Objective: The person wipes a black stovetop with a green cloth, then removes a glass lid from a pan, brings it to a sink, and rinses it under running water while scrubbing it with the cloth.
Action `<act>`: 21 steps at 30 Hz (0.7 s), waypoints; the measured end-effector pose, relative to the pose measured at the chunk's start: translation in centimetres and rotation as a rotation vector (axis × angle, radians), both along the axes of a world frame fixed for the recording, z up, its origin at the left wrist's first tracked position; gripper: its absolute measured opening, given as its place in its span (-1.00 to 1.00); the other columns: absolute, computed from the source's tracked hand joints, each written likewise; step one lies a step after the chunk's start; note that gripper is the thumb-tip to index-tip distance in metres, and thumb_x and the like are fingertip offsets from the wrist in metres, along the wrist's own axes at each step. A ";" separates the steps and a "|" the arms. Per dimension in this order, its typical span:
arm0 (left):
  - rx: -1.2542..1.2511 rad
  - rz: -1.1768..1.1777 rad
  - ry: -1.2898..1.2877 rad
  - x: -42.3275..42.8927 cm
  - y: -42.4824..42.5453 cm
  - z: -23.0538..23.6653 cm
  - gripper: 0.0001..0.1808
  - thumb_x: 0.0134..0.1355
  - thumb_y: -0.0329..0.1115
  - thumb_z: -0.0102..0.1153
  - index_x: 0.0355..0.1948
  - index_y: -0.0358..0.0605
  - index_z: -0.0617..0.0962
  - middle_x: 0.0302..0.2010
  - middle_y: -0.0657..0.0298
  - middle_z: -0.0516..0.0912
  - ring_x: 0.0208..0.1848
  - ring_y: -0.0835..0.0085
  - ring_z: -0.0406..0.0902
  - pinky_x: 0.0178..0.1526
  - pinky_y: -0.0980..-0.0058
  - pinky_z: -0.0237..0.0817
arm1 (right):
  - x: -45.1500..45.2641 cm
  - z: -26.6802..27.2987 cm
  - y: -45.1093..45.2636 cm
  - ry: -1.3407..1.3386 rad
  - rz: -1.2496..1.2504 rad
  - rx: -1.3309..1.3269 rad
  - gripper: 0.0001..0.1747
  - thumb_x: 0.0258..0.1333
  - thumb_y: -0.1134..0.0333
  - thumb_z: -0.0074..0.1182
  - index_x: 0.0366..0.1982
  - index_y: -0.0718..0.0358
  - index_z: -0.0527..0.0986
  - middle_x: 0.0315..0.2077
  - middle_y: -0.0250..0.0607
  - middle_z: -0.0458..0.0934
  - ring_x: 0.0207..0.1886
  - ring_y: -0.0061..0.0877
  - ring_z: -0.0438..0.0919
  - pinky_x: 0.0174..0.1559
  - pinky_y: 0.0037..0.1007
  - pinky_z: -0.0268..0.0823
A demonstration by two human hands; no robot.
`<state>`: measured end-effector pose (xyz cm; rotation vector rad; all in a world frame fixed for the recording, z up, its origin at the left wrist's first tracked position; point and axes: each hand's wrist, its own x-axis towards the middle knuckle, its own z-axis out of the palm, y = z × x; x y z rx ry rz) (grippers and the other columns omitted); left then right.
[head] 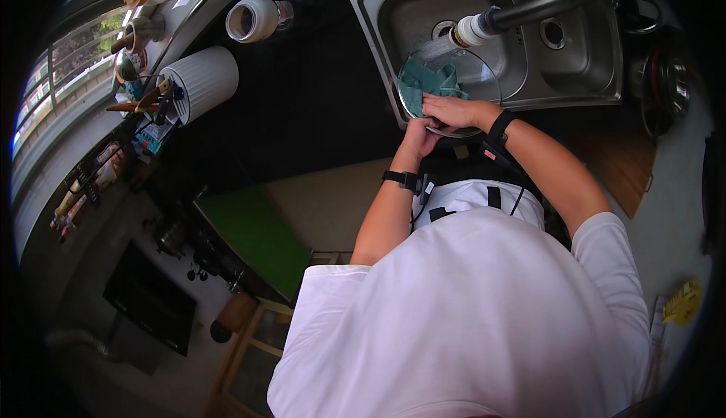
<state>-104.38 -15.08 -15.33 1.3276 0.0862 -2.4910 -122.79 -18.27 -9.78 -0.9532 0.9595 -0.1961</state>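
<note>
A round, clear lid (pixel 483 86), seemingly glass with a thin metal rim, is tilted over the near edge of the left sink basin. My left hand (pixel 421 137) grips its near rim. Across the lid, my right hand (pixel 452 113) presses a wet-looking green cloth (pixel 429 81) with its fingers; part of the thumb side is hidden. Water sprays from the white faucet head (pixel 469 31) into the basin, just beyond the cloth.
The steel double sink (pixel 371 29) is set in a black countertop (pixel 317 94). The dark faucet pipe (pixel 553 5) arches over it from the upper right. To the left stand a white jar (pixel 249 19) and a ribbed white utensil holder (pixel 205 82). A pot with a lid (pixel 672 86) sits at right.
</note>
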 end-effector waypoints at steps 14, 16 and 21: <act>-0.088 0.008 0.125 -2.8 -1.7 2.4 -0.25 -0.01 -0.57 -0.11 0.33 -0.35 0.24 0.29 -0.04 0.36 0.32 0.01 0.37 0.31 -0.16 0.30 | 0.5 -6.1 -1.7 0.489 0.409 -0.773 -0.61 -0.06 0.41 0.23 -0.13 0.29 0.45 -0.01 -0.06 0.52 0.27 -0.16 0.37 0.47 -0.07 0.01; 0.102 0.040 0.104 -2.2 -1.5 1.0 -0.29 0.01 -0.61 -0.12 0.30 -0.38 0.25 0.19 -0.08 0.44 0.18 0.01 0.51 0.24 -0.14 0.40 | 0.0 -6.0 0.0 0.240 0.281 -0.821 -0.67 -0.17 0.46 0.25 -0.27 0.27 0.44 -0.10 -0.06 0.53 0.19 -0.13 0.43 0.50 -0.10 -0.03; -0.088 0.010 0.080 -2.0 -0.8 2.3 -0.22 -0.06 -0.60 -0.12 0.32 -0.35 0.25 0.30 -0.02 0.36 0.28 0.01 0.44 0.27 -0.12 0.38 | 0.3 -4.3 1.2 0.473 0.212 -0.861 -0.85 0.08 0.36 -0.01 -0.31 0.25 0.46 -0.03 -0.08 0.49 0.32 -0.09 0.31 0.36 -0.04 0.17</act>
